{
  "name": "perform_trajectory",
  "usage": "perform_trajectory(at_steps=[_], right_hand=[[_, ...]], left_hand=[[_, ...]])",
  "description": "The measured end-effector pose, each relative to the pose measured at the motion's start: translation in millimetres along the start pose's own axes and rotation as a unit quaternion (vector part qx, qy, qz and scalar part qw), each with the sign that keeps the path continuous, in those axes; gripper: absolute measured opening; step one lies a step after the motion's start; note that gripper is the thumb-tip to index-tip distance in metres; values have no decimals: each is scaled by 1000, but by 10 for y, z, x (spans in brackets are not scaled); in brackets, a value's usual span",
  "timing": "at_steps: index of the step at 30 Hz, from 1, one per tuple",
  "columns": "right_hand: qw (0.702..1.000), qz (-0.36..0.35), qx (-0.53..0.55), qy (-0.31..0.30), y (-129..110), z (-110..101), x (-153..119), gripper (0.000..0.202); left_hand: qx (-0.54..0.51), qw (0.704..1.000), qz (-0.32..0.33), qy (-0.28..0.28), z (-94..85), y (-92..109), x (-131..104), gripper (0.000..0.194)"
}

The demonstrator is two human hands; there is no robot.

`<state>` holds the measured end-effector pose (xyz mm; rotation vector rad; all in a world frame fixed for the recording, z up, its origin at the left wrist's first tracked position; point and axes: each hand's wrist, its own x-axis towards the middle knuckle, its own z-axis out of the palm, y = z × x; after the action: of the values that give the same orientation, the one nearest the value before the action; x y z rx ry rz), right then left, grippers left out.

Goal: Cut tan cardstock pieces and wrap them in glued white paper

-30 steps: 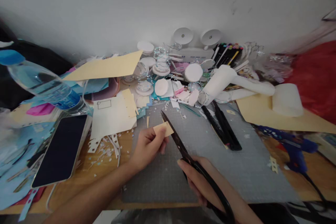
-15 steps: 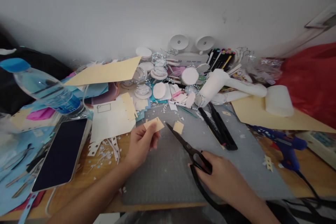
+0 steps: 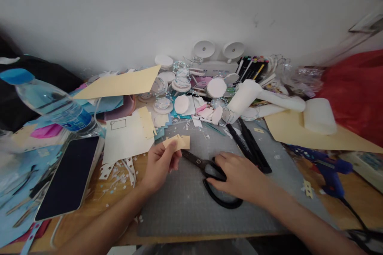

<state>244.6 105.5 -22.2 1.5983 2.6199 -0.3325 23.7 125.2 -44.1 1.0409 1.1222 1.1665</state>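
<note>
My left hand (image 3: 163,163) pinches a small cream paper piece (image 3: 176,142) between thumb and fingers, above the left part of the grey cutting mat (image 3: 179,215). Black scissors (image 3: 198,162) lie on the mat, their tips reaching under the cream paper beside my left fingers. My right hand (image 3: 239,173) is at the scissor handles, its fingers spread apart and the thumb beside the lower loop; the loops are no longer gripped. A second cream paper square shows partly behind the held piece, close to the blade tips.
A phone (image 3: 70,179) and a tilted water bottle (image 3: 54,105) are at the left. Craft pieces and a white foam roll (image 3: 245,99) fill the back. A black cutter (image 3: 254,147) lies right of centre; a blue glue gun (image 3: 326,167) sits further right.
The scissors have moved left and down onto the mat, and my right hand has loosened from their handles. The loose cream square is now beside the piece in my left hand.
</note>
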Motion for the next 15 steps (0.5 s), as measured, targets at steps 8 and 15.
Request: perform_trajectory(at_steps=[8,15], right_hand=[[961,-79,251,82,66,-130,690,27],[953,-45,301,8,23,37,1163,28]], left_hand=[[-26,1000,-4,-4,-34,-30,-10,39],[-44,999,7,4,-52,-38,-7,41]])
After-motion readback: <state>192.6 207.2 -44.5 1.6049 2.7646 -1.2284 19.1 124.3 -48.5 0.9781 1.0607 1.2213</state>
